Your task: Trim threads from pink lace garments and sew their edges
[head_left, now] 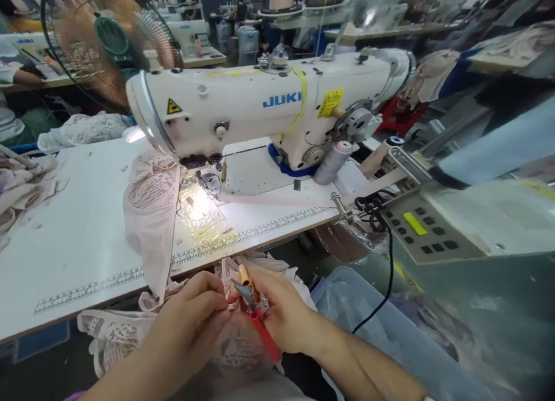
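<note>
My left hand (195, 311) is closed, its fingertips pinching the edge of a pale pink lace garment (240, 346) just below the table's front edge. Close beside it, my right hand (284, 308) is closed around thread snips (265, 334) with a red part and an orange part. Their metal blades point up and left, towards the pinched fabric. More of the lace fabric hangs under both hands and gathers near my lap. A pale pink bra cup piece (151, 201) lies on the table by the needle area of the white sewing machine (243, 100), draping over the front edge.
A ruler strip runs along the front of the white table (87, 233). Thread cones (333, 162) stand right of the machine, near a control box (433, 227). Below is a clear plastic bin (368, 320). A fan (113, 39) stands behind; another person's arm shows far left.
</note>
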### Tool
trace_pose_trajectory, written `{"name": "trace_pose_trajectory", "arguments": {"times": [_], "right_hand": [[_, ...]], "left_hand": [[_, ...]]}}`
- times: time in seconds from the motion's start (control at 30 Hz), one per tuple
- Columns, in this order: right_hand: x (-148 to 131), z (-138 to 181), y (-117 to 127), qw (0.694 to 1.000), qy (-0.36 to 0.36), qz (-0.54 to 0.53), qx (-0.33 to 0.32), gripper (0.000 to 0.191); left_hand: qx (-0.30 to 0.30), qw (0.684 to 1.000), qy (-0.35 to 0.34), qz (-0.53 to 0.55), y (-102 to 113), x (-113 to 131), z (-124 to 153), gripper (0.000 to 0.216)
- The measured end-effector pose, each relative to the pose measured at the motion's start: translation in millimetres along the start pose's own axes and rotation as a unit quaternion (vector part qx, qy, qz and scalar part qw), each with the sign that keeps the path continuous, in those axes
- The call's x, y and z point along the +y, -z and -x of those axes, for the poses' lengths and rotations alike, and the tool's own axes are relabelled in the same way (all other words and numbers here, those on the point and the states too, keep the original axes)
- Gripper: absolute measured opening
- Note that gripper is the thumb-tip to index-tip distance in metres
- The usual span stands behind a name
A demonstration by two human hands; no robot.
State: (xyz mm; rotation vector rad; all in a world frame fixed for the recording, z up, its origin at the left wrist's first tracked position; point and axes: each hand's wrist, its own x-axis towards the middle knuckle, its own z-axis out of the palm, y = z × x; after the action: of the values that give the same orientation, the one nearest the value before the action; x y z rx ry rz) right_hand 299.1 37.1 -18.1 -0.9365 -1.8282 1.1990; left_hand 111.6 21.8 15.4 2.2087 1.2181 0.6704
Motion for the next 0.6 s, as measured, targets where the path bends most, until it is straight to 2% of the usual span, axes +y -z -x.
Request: {"name": "trace_pose_trajectory", "arguments": {"times": [0.13, 0.23, 0.3, 0.37, 0.5, 0.6], "right_hand": [[-0.7, 7.4, -5.2, 0.999, 0.01, 0.026, -0.03, 0.018], [4.1, 19.1, 0.8, 0.997, 0.037, 0.057, -0.045, 0.009], [8.3, 29.2, 5.7, 0.995, 0.042, 0.07, -0.053, 0.012], [12.5, 39.4, 8.3, 0.994, 0.045, 0.081, -0.063, 0.018], [17.1, 52.1, 4.7, 0.99, 0.057, 0.1, -0.087, 0.023], [15.6, 49.8, -0.9, 0.988, 0.065, 0.121, -0.066, 0.021]], "left_hand": [[-0.067, 0.997, -0.027, -0.019, -4.7, -7.3, 15.6, 0.023], [-0.1, 0.986, -0.043, -0.13, 3.2, -28.4, 42.4, 0.023], [-0.091, 0.973, -0.014, -0.211, 13.4, -44.7, 67.5, 0.023], [-0.086, 0.966, 0.03, -0.244, 25.4, -56.8, 94.0, 0.02], [-0.129, 0.963, 0.115, -0.206, 41.5, -61.5, 135.6, 0.019], [-0.158, 0.96, 0.167, -0.16, 44.5, -56.5, 152.1, 0.024]]}}
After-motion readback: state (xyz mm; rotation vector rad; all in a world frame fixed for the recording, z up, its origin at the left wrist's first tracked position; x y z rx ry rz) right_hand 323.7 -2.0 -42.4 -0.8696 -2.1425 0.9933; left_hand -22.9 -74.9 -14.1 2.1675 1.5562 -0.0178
